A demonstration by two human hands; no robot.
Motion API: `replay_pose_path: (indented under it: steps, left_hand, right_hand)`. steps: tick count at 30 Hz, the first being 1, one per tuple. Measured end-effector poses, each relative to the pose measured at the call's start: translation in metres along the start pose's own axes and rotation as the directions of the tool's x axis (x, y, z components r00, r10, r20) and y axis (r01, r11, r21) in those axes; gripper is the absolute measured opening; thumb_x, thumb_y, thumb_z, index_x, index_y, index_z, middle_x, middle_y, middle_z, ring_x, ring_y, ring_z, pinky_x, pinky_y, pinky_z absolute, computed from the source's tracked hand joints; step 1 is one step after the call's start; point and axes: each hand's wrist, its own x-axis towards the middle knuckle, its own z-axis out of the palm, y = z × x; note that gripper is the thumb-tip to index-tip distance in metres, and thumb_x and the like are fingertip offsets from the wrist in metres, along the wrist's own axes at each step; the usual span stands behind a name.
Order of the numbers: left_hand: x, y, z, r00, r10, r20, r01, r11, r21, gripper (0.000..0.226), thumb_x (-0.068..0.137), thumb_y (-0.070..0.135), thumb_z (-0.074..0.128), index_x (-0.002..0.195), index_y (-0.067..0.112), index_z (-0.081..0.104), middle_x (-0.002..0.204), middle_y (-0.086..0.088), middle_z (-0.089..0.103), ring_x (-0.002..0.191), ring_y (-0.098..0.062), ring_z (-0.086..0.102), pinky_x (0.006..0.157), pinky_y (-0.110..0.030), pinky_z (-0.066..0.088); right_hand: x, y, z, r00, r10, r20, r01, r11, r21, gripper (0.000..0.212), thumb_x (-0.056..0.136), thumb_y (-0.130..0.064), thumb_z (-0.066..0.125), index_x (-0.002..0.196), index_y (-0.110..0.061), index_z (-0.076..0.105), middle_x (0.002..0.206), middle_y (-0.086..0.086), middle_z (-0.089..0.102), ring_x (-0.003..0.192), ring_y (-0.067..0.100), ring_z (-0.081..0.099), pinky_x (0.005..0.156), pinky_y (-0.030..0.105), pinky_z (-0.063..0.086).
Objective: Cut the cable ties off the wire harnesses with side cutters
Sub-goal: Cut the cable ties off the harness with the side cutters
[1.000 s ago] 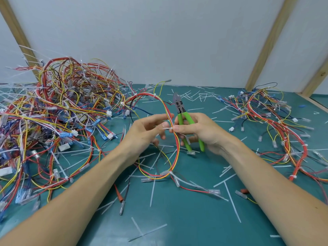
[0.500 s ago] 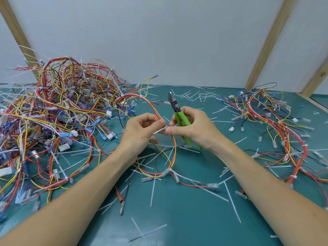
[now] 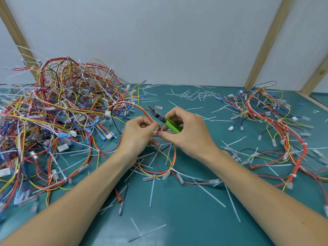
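Green-handled side cutters [image 3: 170, 123] sit in the right hand [image 3: 186, 134], fingers curled round the handles, dark jaws pointing up and to the left, away from the person; whether the jaws are parted cannot be told. Thumb and forefinger of the same hand also pinch a white cable tie [image 3: 156, 130] just below the cutters. The left hand [image 3: 140, 134] meets it there, its fingers closed on the same tie and on the red, orange and yellow wire harness [image 3: 173, 157] that the tie sits on. That harness loops down from the cutters toward the person and lies on the teal mat [image 3: 177, 210], ending in clear-sleeved terminals.

Left of the cutters lies a large tangled pile of harnesses [image 3: 58, 118], many white ties visible on it. Right of the cutters, well apart, lies a smaller spread of harnesses [image 3: 276, 125]. Cut tie strips [image 3: 209, 193] are scattered over the mat on all sides of the cutters. Behind them stands a white wall panel [image 3: 159, 41] with wooden battens [image 3: 266, 41].

No brand, label or legible writing is visible on the cutters or elsewhere.
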Motion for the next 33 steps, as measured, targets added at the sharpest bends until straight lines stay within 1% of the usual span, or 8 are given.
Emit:
replay_pose_path:
  steps: [4,7,10,13,18,25,28,33]
  left_hand:
    - [0.0,0.0,-0.001,0.999,-0.007,0.054,0.01,0.999,-0.048,0.016,0.091,0.004,0.068,0.079,0.004,0.057,0.086,-0.036,0.062,0.082,-0.037,0.074,0.049,-0.027,0.056]
    - [-0.001,0.001,-0.002,0.988,0.01,0.157,0.012,0.99,-0.139,0.014,0.093,0.007,0.068,0.085,0.008,0.057,0.084,-0.015,0.073,0.083,-0.025,0.076,0.055,-0.027,0.059]
    - [-0.001,0.0,-0.003,0.967,0.057,0.249,-0.015,0.986,-0.165,0.012,0.093,0.003,0.066,0.101,0.002,0.058,0.09,-0.015,0.075,0.087,-0.022,0.075,0.068,-0.028,0.06]
    - [-0.002,0.0,-0.004,0.952,0.083,0.294,-0.052,0.992,-0.113,0.022,0.09,0.001,0.068,0.111,0.002,0.064,0.086,-0.006,0.073,0.084,-0.015,0.072,0.073,-0.026,0.058]
    - [-0.003,0.001,-0.003,0.961,0.066,0.268,-0.032,0.991,-0.129,0.017,0.09,0.008,0.07,0.106,0.002,0.071,0.093,-0.012,0.077,0.087,-0.021,0.075,0.073,-0.027,0.059]
    - [-0.001,0.001,-0.003,0.994,0.039,0.106,-0.023,0.988,-0.152,0.002,0.09,0.007,0.072,0.089,0.005,0.07,0.08,-0.011,0.076,0.08,-0.023,0.077,0.063,-0.027,0.06]
    - [0.002,0.001,-0.006,1.0,0.026,0.0,-0.026,0.987,-0.156,0.006,0.09,0.007,0.072,0.092,0.002,0.068,0.079,-0.01,0.076,0.08,-0.022,0.077,0.059,-0.026,0.059]
    - [0.004,0.001,-0.009,0.998,0.015,-0.067,-0.027,0.984,-0.174,0.006,0.09,0.008,0.073,0.09,0.005,0.067,0.081,-0.01,0.077,0.081,-0.023,0.077,0.059,-0.026,0.059]
  right_hand:
    - [-0.001,0.0,0.001,0.996,-0.005,-0.089,0.005,1.0,0.0,0.02,0.082,-0.039,0.077,0.09,-0.027,0.063,0.077,-0.014,0.071,0.078,0.015,0.069,0.074,0.044,0.056]
    - [0.001,0.002,-0.001,0.993,0.067,-0.097,-0.057,0.993,0.102,0.017,0.084,-0.028,0.08,0.087,-0.022,0.065,0.076,-0.009,0.071,0.076,0.016,0.07,0.075,0.042,0.057]
    - [0.007,0.005,-0.005,0.98,0.19,-0.065,-0.165,0.947,0.275,0.018,0.083,-0.013,0.082,0.082,-0.019,0.065,0.072,-0.009,0.071,0.068,0.01,0.068,0.071,0.035,0.057]
    - [0.011,0.011,-0.009,0.957,0.289,0.01,-0.27,0.878,0.396,0.016,0.084,-0.007,0.081,0.083,-0.014,0.066,0.069,-0.005,0.069,0.064,0.011,0.065,0.067,0.041,0.06]
    - [0.012,0.016,-0.009,0.939,0.328,0.106,-0.336,0.803,0.493,0.013,0.086,-0.007,0.081,0.086,-0.011,0.068,0.062,-0.007,0.067,0.057,0.006,0.063,0.05,0.017,0.047]
    - [0.014,0.02,-0.019,0.9,0.426,0.092,-0.421,0.798,0.431,0.027,0.092,-0.036,0.074,0.086,-0.01,0.071,0.075,0.002,0.076,0.058,0.015,0.061,0.056,0.037,0.054]
    - [0.014,0.027,-0.024,0.921,0.389,0.037,-0.383,0.879,0.283,0.029,0.091,-0.04,0.067,0.078,-0.014,0.071,0.075,0.002,0.076,0.058,0.018,0.065,0.057,0.035,0.052]
    - [0.012,0.031,-0.028,0.964,0.267,0.015,-0.267,0.964,-0.008,0.026,0.084,-0.052,0.069,0.08,-0.027,0.076,0.076,-0.011,0.075,0.073,0.013,0.07,0.075,0.035,0.056]
